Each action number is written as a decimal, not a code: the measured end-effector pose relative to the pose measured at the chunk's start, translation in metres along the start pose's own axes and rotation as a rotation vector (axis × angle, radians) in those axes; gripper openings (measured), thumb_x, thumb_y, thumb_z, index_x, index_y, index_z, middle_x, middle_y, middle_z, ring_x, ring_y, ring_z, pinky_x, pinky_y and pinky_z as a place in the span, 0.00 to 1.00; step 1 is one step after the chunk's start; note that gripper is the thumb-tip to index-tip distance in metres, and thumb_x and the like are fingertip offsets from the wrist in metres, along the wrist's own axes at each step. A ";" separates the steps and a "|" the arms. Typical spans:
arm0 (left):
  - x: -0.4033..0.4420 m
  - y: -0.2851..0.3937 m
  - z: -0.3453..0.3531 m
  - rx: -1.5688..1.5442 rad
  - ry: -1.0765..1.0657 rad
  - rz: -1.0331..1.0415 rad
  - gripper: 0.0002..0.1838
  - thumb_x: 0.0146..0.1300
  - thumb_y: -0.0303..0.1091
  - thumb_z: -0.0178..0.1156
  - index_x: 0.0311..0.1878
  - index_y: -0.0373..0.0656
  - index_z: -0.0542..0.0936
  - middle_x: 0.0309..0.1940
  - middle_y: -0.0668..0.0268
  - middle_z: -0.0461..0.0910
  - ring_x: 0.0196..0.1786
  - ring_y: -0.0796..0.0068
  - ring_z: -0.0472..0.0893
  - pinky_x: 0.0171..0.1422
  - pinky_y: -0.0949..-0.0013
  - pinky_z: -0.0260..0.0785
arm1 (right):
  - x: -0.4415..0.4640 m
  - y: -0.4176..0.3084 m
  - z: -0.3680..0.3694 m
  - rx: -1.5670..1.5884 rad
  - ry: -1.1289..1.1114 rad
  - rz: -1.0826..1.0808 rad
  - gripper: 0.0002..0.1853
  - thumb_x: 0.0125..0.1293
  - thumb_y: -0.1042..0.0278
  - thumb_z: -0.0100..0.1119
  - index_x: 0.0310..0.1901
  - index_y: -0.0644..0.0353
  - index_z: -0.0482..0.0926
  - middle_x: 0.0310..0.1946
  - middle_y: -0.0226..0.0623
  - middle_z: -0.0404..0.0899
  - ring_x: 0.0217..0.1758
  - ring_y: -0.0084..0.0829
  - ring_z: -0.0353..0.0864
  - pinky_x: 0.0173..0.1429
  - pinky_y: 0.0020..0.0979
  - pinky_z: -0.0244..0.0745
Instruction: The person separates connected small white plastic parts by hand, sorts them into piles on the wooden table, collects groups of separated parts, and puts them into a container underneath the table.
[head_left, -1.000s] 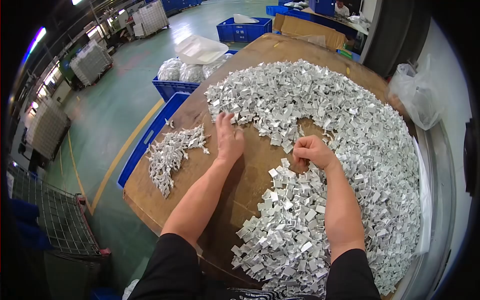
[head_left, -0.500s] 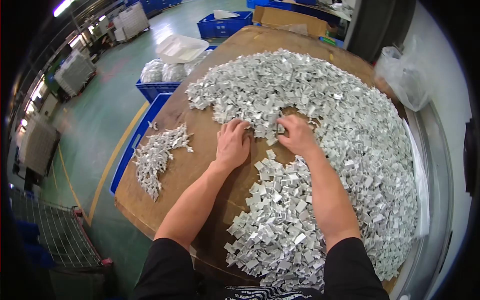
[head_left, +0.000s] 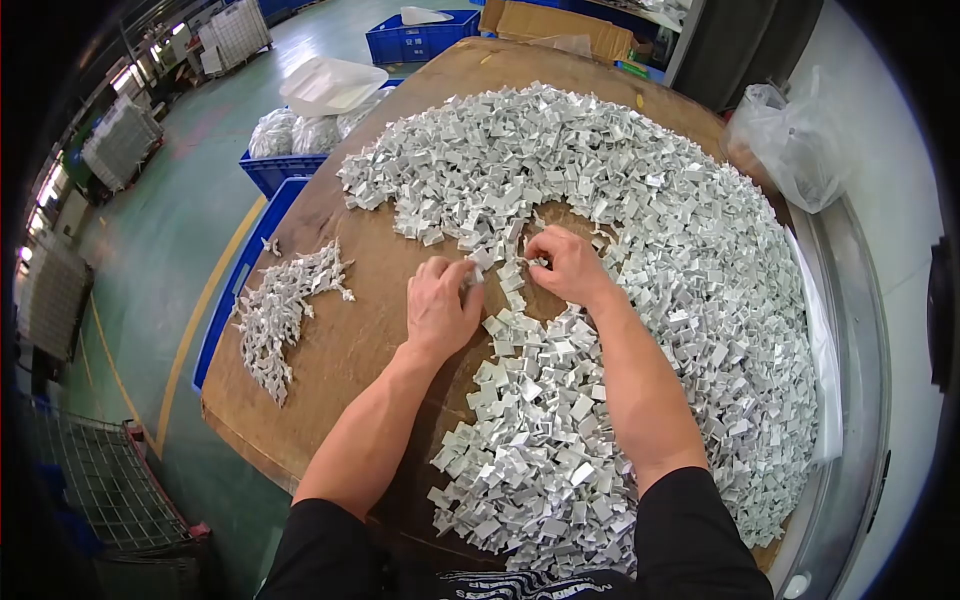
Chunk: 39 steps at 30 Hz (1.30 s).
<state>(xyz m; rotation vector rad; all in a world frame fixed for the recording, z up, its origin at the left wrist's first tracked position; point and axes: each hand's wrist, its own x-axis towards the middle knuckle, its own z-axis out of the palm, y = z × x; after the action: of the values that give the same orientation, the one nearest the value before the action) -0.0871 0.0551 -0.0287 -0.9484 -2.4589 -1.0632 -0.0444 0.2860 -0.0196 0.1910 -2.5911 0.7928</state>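
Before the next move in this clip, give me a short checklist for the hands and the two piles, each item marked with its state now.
1. Both hands in view: ok. The left hand and right hand are at the heap's inner edge.
2. Small pile of spiky pieces separate from the large heap of flat pieces: ok. Bare tabletop lies between.
3. Left hand's hold: cannot tell. Pale pieces show at its fingertips, but the grip is unclear.
4. Right hand's hold: cannot tell. Its fingers are curled, hiding most of what they touch.
5. Right forearm clear of the heap: cannot tell. It overlaps the heap in view; contact is unclear.
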 end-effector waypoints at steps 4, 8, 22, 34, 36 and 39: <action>0.004 0.003 -0.011 -0.174 -0.251 0.229 0.12 0.56 0.34 0.65 0.43 0.45 0.85 0.43 0.61 0.79 0.48 0.58 0.77 0.56 0.60 0.68 | -0.001 -0.004 -0.016 0.189 -0.204 0.171 0.07 0.52 0.70 0.63 0.27 0.64 0.78 0.24 0.32 0.74 0.26 0.22 0.72 0.31 0.28 0.68; 0.019 -0.001 0.006 -0.068 0.116 0.146 0.12 0.55 0.30 0.64 0.44 0.44 0.84 0.46 0.61 0.78 0.51 0.56 0.75 0.54 0.58 0.69 | -0.001 -0.005 -0.015 0.209 -0.181 0.310 0.09 0.52 0.67 0.66 0.30 0.63 0.78 0.26 0.32 0.77 0.27 0.22 0.73 0.33 0.27 0.70; 0.021 -0.001 0.002 -0.444 -0.126 0.014 0.09 0.57 0.24 0.62 0.42 0.41 0.81 0.32 0.64 0.76 0.35 0.68 0.78 0.39 0.67 0.72 | 0.002 -0.008 -0.005 -0.198 -0.125 0.207 0.07 0.56 0.61 0.62 0.30 0.54 0.82 0.32 0.40 0.80 0.37 0.45 0.83 0.43 0.42 0.78; 0.024 -0.001 0.006 -0.031 -0.087 0.323 0.12 0.53 0.29 0.65 0.42 0.45 0.86 0.37 0.66 0.79 0.44 0.61 0.77 0.50 0.58 0.69 | 0.000 -0.003 0.006 -0.216 0.050 0.219 0.08 0.57 0.60 0.64 0.31 0.54 0.81 0.29 0.38 0.78 0.34 0.42 0.81 0.38 0.42 0.77; 0.022 0.004 0.002 -0.316 -0.259 0.124 0.10 0.57 0.28 0.65 0.43 0.45 0.86 0.36 0.65 0.79 0.40 0.67 0.78 0.46 0.64 0.71 | 0.000 -0.003 0.005 -0.215 0.053 0.217 0.08 0.58 0.60 0.64 0.32 0.54 0.81 0.29 0.38 0.78 0.34 0.42 0.81 0.38 0.41 0.77; 0.022 -0.002 0.005 -0.480 -0.223 -0.041 0.09 0.61 0.29 0.64 0.45 0.41 0.85 0.37 0.63 0.81 0.35 0.72 0.80 0.40 0.71 0.73 | 0.000 -0.005 0.004 -0.218 0.018 0.215 0.07 0.59 0.59 0.63 0.33 0.51 0.83 0.32 0.39 0.79 0.37 0.44 0.83 0.41 0.43 0.78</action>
<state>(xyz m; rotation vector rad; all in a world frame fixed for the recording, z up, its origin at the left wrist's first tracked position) -0.1050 0.0683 -0.0222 -1.2132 -2.4470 -1.6933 -0.0444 0.2792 -0.0204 -0.1614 -2.6865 0.5719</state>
